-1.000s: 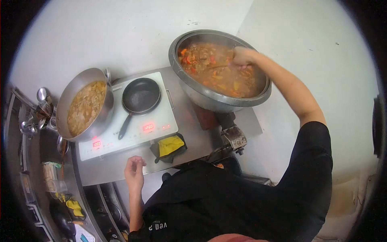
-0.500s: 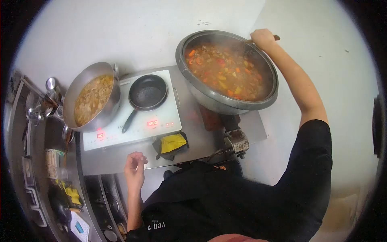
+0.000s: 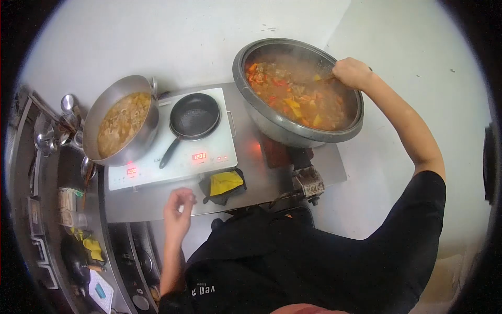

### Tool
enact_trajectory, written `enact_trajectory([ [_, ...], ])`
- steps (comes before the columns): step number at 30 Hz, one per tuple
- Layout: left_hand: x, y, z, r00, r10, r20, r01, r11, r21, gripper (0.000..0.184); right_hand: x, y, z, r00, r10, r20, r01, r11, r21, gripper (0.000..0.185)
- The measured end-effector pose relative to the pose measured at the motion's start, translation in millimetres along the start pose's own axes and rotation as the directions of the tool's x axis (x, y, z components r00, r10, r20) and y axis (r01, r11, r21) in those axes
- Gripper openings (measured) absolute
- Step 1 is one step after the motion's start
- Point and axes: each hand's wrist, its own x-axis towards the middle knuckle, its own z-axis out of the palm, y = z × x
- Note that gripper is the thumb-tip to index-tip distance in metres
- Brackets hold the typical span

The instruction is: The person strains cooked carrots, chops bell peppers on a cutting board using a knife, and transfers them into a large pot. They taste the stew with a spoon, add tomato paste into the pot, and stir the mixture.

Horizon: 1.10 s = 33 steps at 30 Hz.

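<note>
My right hand (image 3: 353, 73) is wrapped round the wooden handle (image 3: 328, 79) of a stirring utensil, over the right rim of a large grey pot (image 3: 282, 131). The utensil's lower end is hidden in the steaming stew (image 3: 293, 97), which has orange, red and yellow vegetable pieces. Loosely curled, my left hand (image 3: 179, 206) hovers near the counter's front edge, fingers close to the thumb and no object visible in it. Nearest to it is a folded black and yellow cloth (image 3: 226, 184) on the counter.
A white double induction cooktop (image 3: 219, 141) carries a black frying pan (image 3: 195, 116) and, on its left, a metal pot (image 3: 151, 118) of brownish stew. A burner valve (image 3: 308, 182) sits below the large pot. Ladles (image 3: 44, 138) and shelves line the left side.
My right hand has moved down and slightly right, shifting the utensil, and the stew's surface has been stirred about. My left hand has risen slightly and moved a little right.
</note>
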Motion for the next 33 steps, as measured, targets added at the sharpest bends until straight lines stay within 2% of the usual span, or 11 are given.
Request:
enact_trajectory([
  [6, 18, 141, 11, 0.884, 0.392, 0.255, -0.426, 0.900, 0.094, 0.013, -37, 2, -65, 0.963, 0.040, -0.265, -0.036, 0.999, 0.021, 0.021],
  [8, 14, 198, 22, 0.716, 0.458, 0.528, -0.587, 0.803, 0.100, 0.019, -26, -13, -68, 0.929, 0.025, -0.368, -0.026, 1.000, 0.002, 0.026],
  [10, 3, 239, 48, 0.629, 0.322, 0.708, -0.343, 0.932, -0.120, 0.024, 1, -23, -60, 0.750, -0.220, -0.624, 0.120, 0.973, -0.198, 0.028],
  [14, 6, 265, 88, 0.293, 0.481, 0.826, -0.553, 0.790, -0.264, 0.026, 48, -62, -55, 0.864, -0.170, -0.474, 0.103, 0.981, -0.163, 0.033],
  [18, -2, 265, 100, 0.135, 0.466, 0.875, -0.729, 0.645, -0.230, 0.026, 94, -60, -42, 0.986, 0.046, -0.162, -0.078, 0.976, -0.202, 0.027],
  [20, -8, 263, 102, 0.090, 0.454, 0.887, -0.788, 0.577, -0.215, 0.026, 123, -31, -11, 0.951, -0.090, -0.295, 0.044, 0.986, -0.159, 0.020],
  [22, -11, 260, 102, 0.064, 0.447, 0.892, -0.831, 0.519, -0.200, 0.026, 132, -24, -5, 0.987, -0.013, -0.163, -0.007, 0.992, -0.124, 0.021],
  [25, -17, 258, 102, 0.043, 0.437, 0.899, -0.874, 0.452, -0.178, 0.026, 141, 17, 19, 0.963, -0.224, -0.152, 0.227, 0.974, 0.002, 0.017],
  [27, -18, 256, 103, 0.037, 0.427, 0.904, -0.892, 0.421, -0.162, 0.026, 136, 32, 33, 0.961, -0.214, -0.175, 0.227, 0.972, 0.056, 0.013],
  [28, -19, 256, 102, 0.040, 0.422, 0.906, -0.902, 0.405, -0.149, 0.026, 163, 53, 76, 0.990, -0.058, -0.127, 0.067, 0.995, 0.071, 0.011],
  [33, -20, 258, 100, 0.035, 0.400, 0.916, -0.925, 0.359, -0.121, 0.026, 103, 66, 79, 0.993, -0.111, -0.030, 0.112, 0.991, 0.069, 0.013],
])
